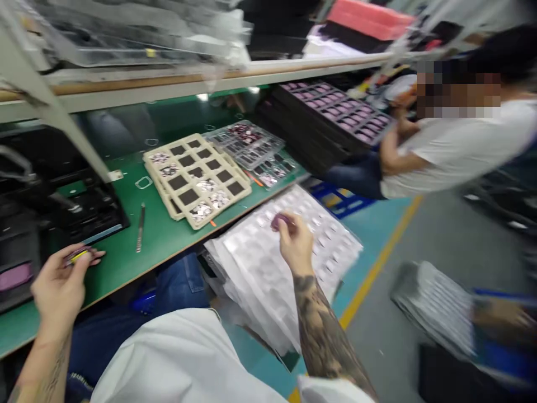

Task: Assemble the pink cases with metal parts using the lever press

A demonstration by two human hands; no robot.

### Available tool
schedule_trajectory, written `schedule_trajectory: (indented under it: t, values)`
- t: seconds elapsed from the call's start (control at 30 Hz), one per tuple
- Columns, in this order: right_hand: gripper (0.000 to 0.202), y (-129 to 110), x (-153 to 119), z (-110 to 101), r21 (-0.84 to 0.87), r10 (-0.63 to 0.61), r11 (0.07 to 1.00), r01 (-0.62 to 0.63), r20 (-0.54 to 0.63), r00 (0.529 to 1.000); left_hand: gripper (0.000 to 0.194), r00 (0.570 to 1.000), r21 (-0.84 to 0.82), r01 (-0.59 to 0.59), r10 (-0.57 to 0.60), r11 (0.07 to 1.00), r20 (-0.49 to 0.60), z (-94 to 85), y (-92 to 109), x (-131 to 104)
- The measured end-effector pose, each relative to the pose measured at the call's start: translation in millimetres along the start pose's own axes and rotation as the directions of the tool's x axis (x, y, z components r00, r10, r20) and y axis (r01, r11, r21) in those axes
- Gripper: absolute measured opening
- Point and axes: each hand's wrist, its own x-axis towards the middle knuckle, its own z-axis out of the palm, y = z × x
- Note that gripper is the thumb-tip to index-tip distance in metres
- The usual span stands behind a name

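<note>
My left hand is closed on a small dark purple part with a yellow patch, above the front edge of the green bench. Held in my right hand is a rounded purple piece, pinched between thumb and fingers. That hand is over a stack of white moulded trays with rows of pockets, beside my knees. Whether the piece touches the top tray I cannot tell. A slim metal tool, perhaps tweezers, lies on the bench between my hands.
A beige compartment tray of small pieces sits on the green bench, with clear trays behind. At left stands a black fixture near a pink piece. A shelf edge crosses above. A co-worker sits at right.
</note>
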Motion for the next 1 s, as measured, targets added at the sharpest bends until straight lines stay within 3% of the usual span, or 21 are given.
schedule_trajectory:
  t: [0.07,0.17,0.27,0.37,0.47,0.57,0.7,0.87,0.93,1.0]
  values:
    - [0.026,-39,-20,13,0.214,-0.043,0.976,0.044,-0.009,0.999,0.044,0.996,-0.068,0.049,-0.044,0.996,0.073,4.0,1,1]
    - [0.018,-107,-44,46,0.389,-0.194,0.908,0.157,0.056,0.979,0.042,0.995,-0.12,0.068,-0.058,0.99,0.081,6.5,0,2]
    - [0.031,-179,-59,94,0.559,-0.435,0.788,0.259,0.207,0.877,0.041,0.994,-0.157,0.091,-0.079,0.983,0.08,7.5,-1,3]
    - [0.038,-238,-68,144,0.728,-0.558,0.658,0.192,0.301,0.773,0.05,0.991,-0.197,0.12,-0.106,0.973,0.077,8.6,-2,3]
    - [0.026,-276,-71,183,0.799,-0.589,0.596,0.079,0.369,0.719,0.053,0.986,-0.295,0.164,-0.144,0.941,0.088,9.4,-3,2]
    - [0.01,-292,-74,208,0.788,-0.564,0.616,0.021,0.422,0.71,0.046,0.981,-0.346,0.191,-0.167,0.919,0.098,9.0,-7,1]
    - [0.014,-293,-83,227,0.731,-0.513,0.679,-0.064,0.535,0.671,0.043,0.984,-0.297,0.173,-0.151,0.939,0.098,7.3,-9,-2]
    - [0.023,-290,-89,229,0.727,-0.556,0.685,0.051,0.477,0.681,0.045,0.979,-0.229,0.187,-0.161,0.955,0.127,5.0,-10,-3]
    - [0.025,-290,-85,224,0.734,-0.592,0.676,0.063,0.49,0.64,0.047,0.977,-0.235,0.194,-0.165,0.953,0.138,4.3,-11,-3]
    - [0.032,-291,-80,219,0.746,-0.65,0.659,0.094,0.502,0.571,0.049,0.975,-0.248,0.201,-0.169,0.948,0.143,3.8,-12,-3]
